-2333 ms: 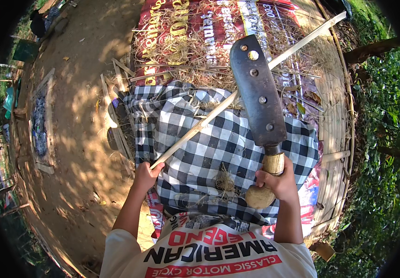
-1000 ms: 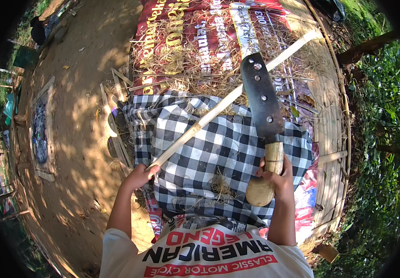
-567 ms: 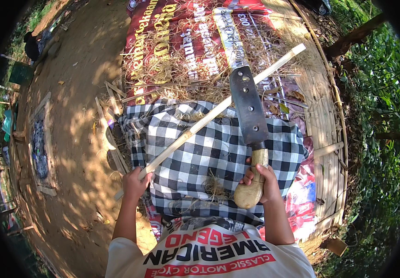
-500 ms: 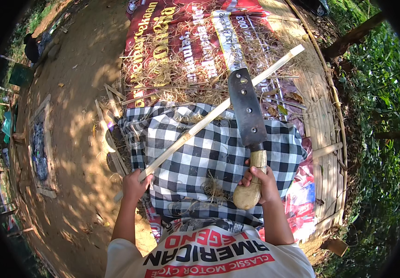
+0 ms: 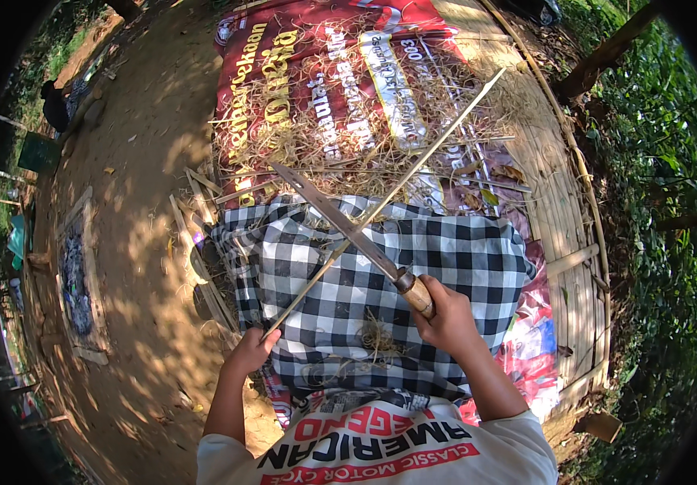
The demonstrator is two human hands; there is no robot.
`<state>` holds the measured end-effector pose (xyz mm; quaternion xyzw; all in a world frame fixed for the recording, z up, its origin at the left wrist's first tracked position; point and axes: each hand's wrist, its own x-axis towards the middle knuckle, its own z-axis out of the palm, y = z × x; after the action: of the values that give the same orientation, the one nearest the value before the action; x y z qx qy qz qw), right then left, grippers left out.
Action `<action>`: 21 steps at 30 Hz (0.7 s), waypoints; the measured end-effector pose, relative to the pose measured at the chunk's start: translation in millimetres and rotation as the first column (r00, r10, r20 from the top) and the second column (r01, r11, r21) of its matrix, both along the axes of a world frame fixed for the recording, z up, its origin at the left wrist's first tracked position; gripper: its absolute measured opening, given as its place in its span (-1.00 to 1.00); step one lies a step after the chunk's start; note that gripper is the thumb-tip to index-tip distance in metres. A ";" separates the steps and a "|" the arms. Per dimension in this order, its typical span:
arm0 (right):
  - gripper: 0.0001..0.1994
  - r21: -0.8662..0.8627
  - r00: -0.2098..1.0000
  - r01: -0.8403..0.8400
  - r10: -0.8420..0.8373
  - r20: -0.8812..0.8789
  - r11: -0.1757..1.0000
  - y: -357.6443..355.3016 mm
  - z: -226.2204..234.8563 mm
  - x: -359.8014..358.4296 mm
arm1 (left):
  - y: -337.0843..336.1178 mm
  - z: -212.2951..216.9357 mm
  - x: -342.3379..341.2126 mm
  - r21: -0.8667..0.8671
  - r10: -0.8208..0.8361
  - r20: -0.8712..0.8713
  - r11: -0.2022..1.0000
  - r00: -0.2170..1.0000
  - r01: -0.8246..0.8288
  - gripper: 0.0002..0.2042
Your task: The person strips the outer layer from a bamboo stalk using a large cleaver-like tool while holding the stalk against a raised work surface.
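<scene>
Now I'm laying the big knife (image 5: 340, 222) flat across the bamboo strip (image 5: 413, 166), crossing it over the checkered cloth (image 5: 461, 259). Right hand (image 5: 448, 317) is clamping the handle, left hand (image 5: 250, 349) is gripping the strip's near end.

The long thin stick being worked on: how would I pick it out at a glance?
Find the black-and-white checked cloth over the person's lap. The stick slants across it from the left hand up to the far right, crossed by the knife in the right hand. Unlike the short straw scraps behind, it is one long, straight, pale piece.
</scene>
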<state>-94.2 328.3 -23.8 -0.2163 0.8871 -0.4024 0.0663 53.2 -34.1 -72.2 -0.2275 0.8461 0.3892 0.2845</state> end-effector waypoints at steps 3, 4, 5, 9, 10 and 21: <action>-0.57 0.239 0.963 -0.134 0.183 -0.196 0.962 -7.8 0.7 -14.5 | 2.2 0.6 3.9 -0.045 0.057 0.097 0.998 0.994 -0.053 -0.39; -0.59 0.298 0.936 -0.153 0.235 -0.263 0.942 -8.1 -0.6 -19.2 | 3.5 -6.4 10.1 -0.060 0.084 0.109 0.995 0.990 -0.077 -0.37; -0.62 0.358 0.901 -0.166 0.289 -0.325 0.919 -9.3 -1.9 -24.3 | 2.6 -11.9 14.3 -0.075 0.110 0.121 0.992 0.987 -0.101 -0.35; -0.81 0.489 0.847 -0.139 0.359 -0.392 0.861 -10.6 -17.7 -51.5 | -11.2 -28.9 21.5 0.005 0.102 0.230 0.994 0.968 -0.106 -0.31; -0.89 0.501 0.846 -0.174 0.389 -0.364 0.848 -10.1 -19.4 -58.7 | -10.6 -28.8 21.6 0.029 0.097 0.202 0.994 0.975 -0.105 -0.33; -0.83 0.527 0.800 -0.148 0.414 -0.434 0.837 16.3 -21.6 -97.2 | -1.5 -20.9 21.0 0.100 0.110 0.092 0.988 0.990 -0.120 -0.40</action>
<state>-191.4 344.6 -45.5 -0.4296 0.8962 -0.0855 -0.0709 74.2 -35.6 -93.1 -0.2774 0.7968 0.4386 0.3095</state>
